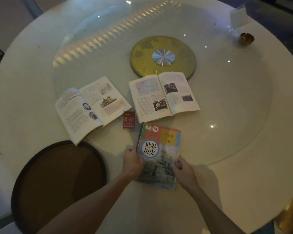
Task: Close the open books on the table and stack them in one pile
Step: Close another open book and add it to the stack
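A closed textbook with a colourful cover lies near the table's front edge. My left hand grips its left edge near the spine. On the opposite side my right hand holds its lower right edge. Two books lie open further back: one at the left, tilted, and one at the middle, just beyond the closed book's top edge.
A small red pack lies between the open books. The round white table carries a glass turntable with a gold hub. A brown round stool stands at the front left. A gold cup sits far right.
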Available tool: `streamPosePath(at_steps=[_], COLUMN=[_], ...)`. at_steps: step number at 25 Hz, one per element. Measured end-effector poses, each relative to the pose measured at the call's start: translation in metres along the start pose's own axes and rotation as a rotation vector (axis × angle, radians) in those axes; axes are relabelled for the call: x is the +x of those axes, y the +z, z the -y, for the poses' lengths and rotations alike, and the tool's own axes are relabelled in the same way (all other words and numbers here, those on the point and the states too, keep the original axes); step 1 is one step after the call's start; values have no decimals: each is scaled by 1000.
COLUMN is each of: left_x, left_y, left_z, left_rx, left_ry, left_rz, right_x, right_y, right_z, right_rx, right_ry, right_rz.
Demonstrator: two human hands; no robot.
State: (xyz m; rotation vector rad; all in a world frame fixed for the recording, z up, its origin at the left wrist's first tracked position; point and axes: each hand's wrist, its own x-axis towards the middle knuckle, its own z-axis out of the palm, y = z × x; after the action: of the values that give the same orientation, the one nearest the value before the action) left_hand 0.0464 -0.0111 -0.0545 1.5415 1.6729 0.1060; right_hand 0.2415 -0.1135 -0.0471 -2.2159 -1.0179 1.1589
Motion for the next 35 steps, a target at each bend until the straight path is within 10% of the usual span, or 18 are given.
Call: streamPosePath(at_steps=[7,17,24,35], left_x=[1,45,118,148], left_y=[-20,-167,-229,-237], left_z=[-5,34,101,148], left_rx=[-94,-370,-403,-875], left_ry=[41,-156,-442,-490], left_rz=[83,-303,-459,-237], right_x=[15,109,186,248], right_y=[-10,37,114,161], right_z=[12,216,305,297], right_rx=[-264,-373,-408,-436], right_ry=[22,-361,-285,53], right_rz=[72,102,184,54])
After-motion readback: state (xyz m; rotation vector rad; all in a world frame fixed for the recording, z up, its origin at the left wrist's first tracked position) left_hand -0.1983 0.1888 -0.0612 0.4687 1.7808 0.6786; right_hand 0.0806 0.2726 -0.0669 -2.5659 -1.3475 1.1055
